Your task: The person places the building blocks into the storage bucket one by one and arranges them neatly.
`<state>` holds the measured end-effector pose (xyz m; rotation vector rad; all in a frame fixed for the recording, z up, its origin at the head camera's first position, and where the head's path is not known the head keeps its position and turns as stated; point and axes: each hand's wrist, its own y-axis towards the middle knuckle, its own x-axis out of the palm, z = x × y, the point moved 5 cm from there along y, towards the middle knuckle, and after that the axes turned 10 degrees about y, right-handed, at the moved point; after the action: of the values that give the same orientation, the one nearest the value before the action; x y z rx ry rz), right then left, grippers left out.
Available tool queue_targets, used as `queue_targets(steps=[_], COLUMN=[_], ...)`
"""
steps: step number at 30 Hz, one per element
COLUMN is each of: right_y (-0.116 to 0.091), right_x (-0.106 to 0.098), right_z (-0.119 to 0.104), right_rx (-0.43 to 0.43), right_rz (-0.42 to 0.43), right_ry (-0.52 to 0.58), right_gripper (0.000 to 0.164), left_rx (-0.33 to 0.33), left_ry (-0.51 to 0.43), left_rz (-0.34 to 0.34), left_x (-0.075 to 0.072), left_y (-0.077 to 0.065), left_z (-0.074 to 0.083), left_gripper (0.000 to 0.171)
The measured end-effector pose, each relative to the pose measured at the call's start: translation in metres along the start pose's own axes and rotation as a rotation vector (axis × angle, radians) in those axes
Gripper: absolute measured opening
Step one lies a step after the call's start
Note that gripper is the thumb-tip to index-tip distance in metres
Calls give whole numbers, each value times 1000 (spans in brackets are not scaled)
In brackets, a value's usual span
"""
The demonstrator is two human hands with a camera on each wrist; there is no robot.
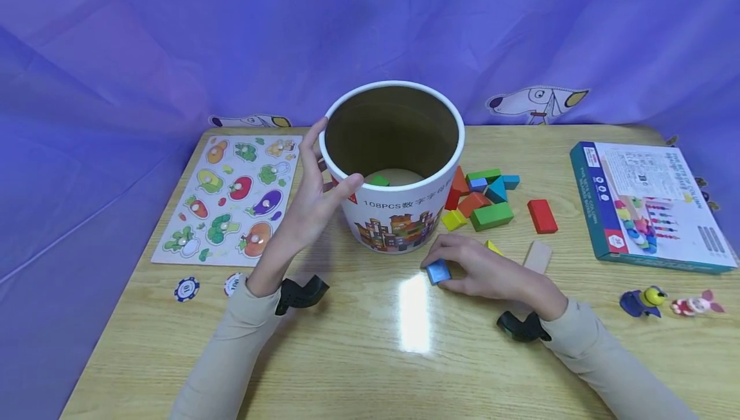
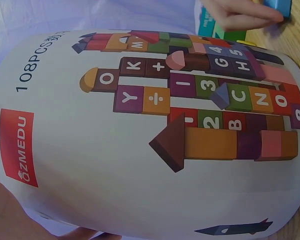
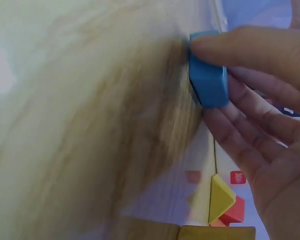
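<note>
A large white bucket (image 1: pixel 399 227) with printed building blocks on its side stands at the back middle of the table. My left hand (image 1: pixel 309 205) grips its left rim, thumb over the front edge and fingers along the outside. Inside, a green block (image 1: pixel 379 180) lies on the bottom. In front of the bucket, my right hand (image 1: pixel 474 266) pinches a blue block (image 1: pixel 438 271) between thumb and fingers, close to the tabletop. The right wrist view shows the thumb on one face of this blue block (image 3: pixel 210 75). A yellow block (image 1: pixel 494 248) is partly hidden behind the right hand.
Several coloured blocks (image 1: pixel 491 216) lie heaped right of the bucket, with a red block (image 1: pixel 542 216) and a plain wooden block (image 1: pixel 538 257) nearby. A vegetable puzzle board (image 1: pixel 196 240) and poker chips (image 1: pixel 187 289) lie left. A boxed toy (image 1: pixel 653 208) and small figurines (image 1: pixel 642 301) are at right.
</note>
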<state>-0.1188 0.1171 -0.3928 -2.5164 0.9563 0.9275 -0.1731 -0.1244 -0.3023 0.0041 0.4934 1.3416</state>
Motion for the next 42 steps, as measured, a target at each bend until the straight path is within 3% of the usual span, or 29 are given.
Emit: queue_targets(steps=[4, 7, 10, 13, 17, 20, 24, 31, 37, 42], right_y=[-5, -11, -18, -22, -20, -10, 15, 54, 66, 71], right_x=[-3, -18, -44, -76, -116, -134, -146, -154, -155, -151], right_z=[-5, -19, -41, -70, -110, -132, -145, -134, -123, -122], right_rx=[-17, -70, -186, -354, -579, -648, -609, -466, -387, -385], right_rz=[-26, 7, 91, 183, 287, 337, 369, 433, 469, 467], right_ry=[23, 42, 48, 67, 87, 79, 58, 110, 149, 136], right_gripper=[34, 34, 40, 46, 37, 33, 40, 39, 38, 37], left_rx=[7, 9, 8, 4, 2, 2, 1, -1, -6, -3], left_ry=[0, 4, 10, 17, 21, 22, 26, 26, 27, 25], left_rz=[4, 8, 8, 8, 11, 13, 15, 7, 3, 7], left_x=[0, -1, -1, -2, -3, -3, -2, 1, 1, 0], left_y=[0, -1, -1, 0, 0, 0, 0, 2, 2, 0], left_z=[0, 0, 0, -1, -1, -1, 0, 2, 2, 0], left_gripper=[104, 103, 103, 103, 102, 103, 103, 102, 104, 104])
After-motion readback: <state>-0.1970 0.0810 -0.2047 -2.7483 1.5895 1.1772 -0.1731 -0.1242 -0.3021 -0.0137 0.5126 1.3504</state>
